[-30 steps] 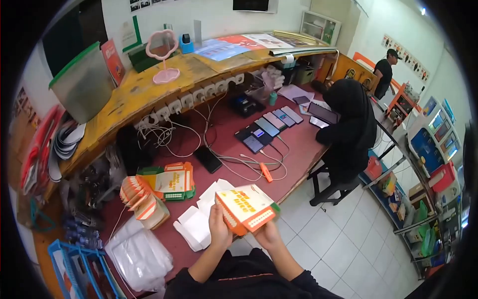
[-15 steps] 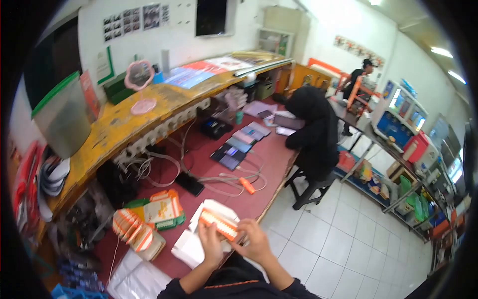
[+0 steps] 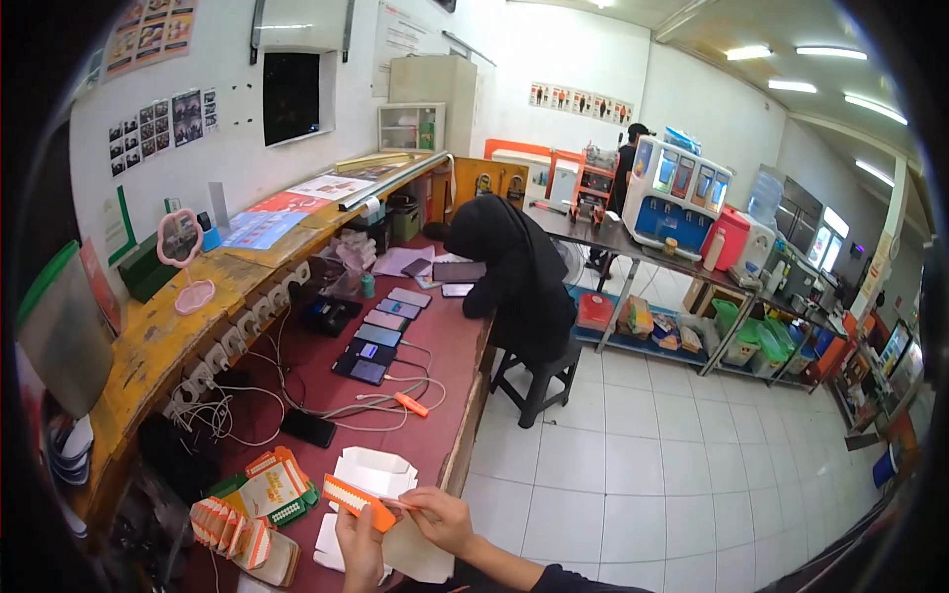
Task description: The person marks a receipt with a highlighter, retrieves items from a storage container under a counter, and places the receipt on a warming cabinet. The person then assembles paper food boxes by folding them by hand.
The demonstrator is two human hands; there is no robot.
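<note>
My left hand (image 3: 362, 546) grips a small orange-and-white cardboard piece (image 3: 348, 496) with a scalloped pattern, its thumb lying across the front. The fingers of my right hand (image 3: 441, 518) pinch the right end of the same piece, where a pale flap shows. Under and behind the hands lies an open white cardboard box (image 3: 374, 472), partly hidden by them. To the left on the red tabletop, folded orange-and-white cartons (image 3: 225, 530) stand bunched together. Behind those are orange and green printed packs (image 3: 273, 488).
A row of phones (image 3: 380, 334) and a black phone (image 3: 308, 427) lie on the red table among white cables (image 3: 346, 409) and an orange marker-like item (image 3: 411, 404). A person in black (image 3: 514, 282) sits leaning over the far end. A yellow shelf (image 3: 148, 341) runs along the left.
My view has swung up and to the right. The cardboard piece has turned in my hands, and my right fingers now pinch its end flap instead of its side.
</note>
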